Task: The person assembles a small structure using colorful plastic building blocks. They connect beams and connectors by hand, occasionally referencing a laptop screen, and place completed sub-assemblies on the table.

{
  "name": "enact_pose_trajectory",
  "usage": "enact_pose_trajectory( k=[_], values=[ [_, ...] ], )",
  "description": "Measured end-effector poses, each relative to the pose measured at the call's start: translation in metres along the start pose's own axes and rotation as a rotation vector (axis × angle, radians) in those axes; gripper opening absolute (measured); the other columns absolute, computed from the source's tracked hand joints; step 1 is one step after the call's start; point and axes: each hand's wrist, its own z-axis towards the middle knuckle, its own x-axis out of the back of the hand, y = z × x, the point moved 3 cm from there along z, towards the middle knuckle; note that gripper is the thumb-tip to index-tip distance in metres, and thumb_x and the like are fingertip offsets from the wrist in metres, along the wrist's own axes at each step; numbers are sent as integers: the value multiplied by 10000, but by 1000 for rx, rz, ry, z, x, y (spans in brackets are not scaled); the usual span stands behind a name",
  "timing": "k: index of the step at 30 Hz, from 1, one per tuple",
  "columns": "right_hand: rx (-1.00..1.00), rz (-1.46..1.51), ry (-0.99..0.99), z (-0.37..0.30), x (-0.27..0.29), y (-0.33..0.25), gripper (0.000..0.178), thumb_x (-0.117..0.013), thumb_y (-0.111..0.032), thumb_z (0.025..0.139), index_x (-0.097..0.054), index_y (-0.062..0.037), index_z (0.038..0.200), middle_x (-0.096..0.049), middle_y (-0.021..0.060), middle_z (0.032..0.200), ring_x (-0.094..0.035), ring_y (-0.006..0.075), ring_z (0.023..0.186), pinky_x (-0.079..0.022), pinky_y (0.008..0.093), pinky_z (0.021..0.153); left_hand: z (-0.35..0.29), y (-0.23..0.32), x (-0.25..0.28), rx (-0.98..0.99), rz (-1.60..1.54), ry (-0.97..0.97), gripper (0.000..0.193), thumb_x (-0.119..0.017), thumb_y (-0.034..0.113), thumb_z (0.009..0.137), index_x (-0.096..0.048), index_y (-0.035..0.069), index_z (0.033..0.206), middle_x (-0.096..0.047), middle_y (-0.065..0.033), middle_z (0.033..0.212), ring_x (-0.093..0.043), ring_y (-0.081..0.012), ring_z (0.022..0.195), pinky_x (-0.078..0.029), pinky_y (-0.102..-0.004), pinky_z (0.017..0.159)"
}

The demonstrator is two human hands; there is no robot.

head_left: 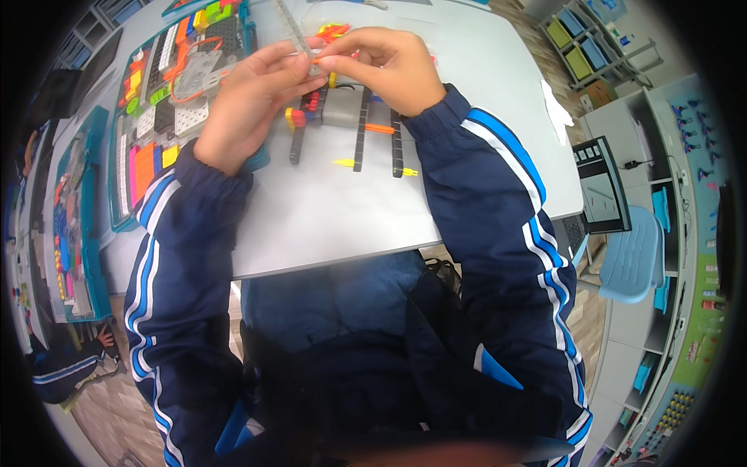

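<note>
Light grey beam: long, narrow strip (292, 25), held above the table (334, 222) near its far side; the upper end slants up and to the left, the lower end sits among the fingertips of both hands.
Small orange piece: set at the lower end of the beam (316, 61), at the right fingertips; mostly covered, exact shape cannot be told.
Left hand: closed around the lower end of the beam (250, 95), thumb laid along it.
Right hand: thumb and forefinger pinched together on the small orange piece (395, 71), meeting the left fingertips.
Assembly: on the table just below the hands; grey block (342, 109) with black beams (361, 140) running toward the near edge, orange rod (380, 129) between two of them, yellow connectors (410, 172) at their near ends, red and yellow connectors (295, 118) on the left side.
Loose parts: orange and yellow pieces (333, 32) on the table beyond the hands.
Parts tray: teal rim (117, 198), left of the left hand; holds coloured blocks (145, 167) and an orange cable (189, 66).
Second tray: teal (96, 233), farther left.
Right side: white paper (555, 107) at the table's edge; laptop (601, 187) and blue chair (629, 261) beyond.
Co-worker: hand (106, 338) and dark striped sleeve (68, 372), lower left.
</note>
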Motion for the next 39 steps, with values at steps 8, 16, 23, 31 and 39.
enact_pose_trajectory(
  k=[8,16,23,31,39],
  values=[
    [128,-11,50,1,2,-5,145,-744,-114,803,-748,-59,937,-640,25,804,-396,44,525,-329,217,498,-1,-1,0,-54,-73,1,548,-598,97,937,-321,-116,1359,-598,-164,1134,-607,-246,1086,-464,-369,1033],
    [70,-39,67,1,1,-4,158,-691,-97,867,-708,-14,1001,-677,30,810,-542,57,636,-416,206,610,-3,1,-3,-52,-92,-4,511,-593,87,938,-345,-111,1338,-583,-172,1179,-602,-263,1109,-444,-375,1054],
    [60,-121,131,-2,7,-17,151,-719,-136,853,-716,-28,959,-663,3,697,-498,39,574,-395,202,561,-1,-1,-1,-46,-167,-25,280,-608,101,932,-553,5,1189,-612,-64,1121,-619,-194,1068,-461,-333,1031],
    [108,-173,147,-5,5,-23,148,-734,-146,839,-721,-35,935,-578,-27,606,-449,28,549,-349,201,536,0,-4,2,-64,-129,-24,233,-603,94,934,-565,8,1147,-622,-59,1084,-623,-190,1054,-452,-343,1039],
    [159,-155,156,-4,5,-19,136,-743,-147,830,-719,-37,907,-565,-26,600,-434,26,523,-334,201,524,-3,2,-3,-46,-80,-9,254,-614,104,927,-591,-10,1153,-629,-82,1137,-635,-183,1034,-470,-320,1007]
  ],
)
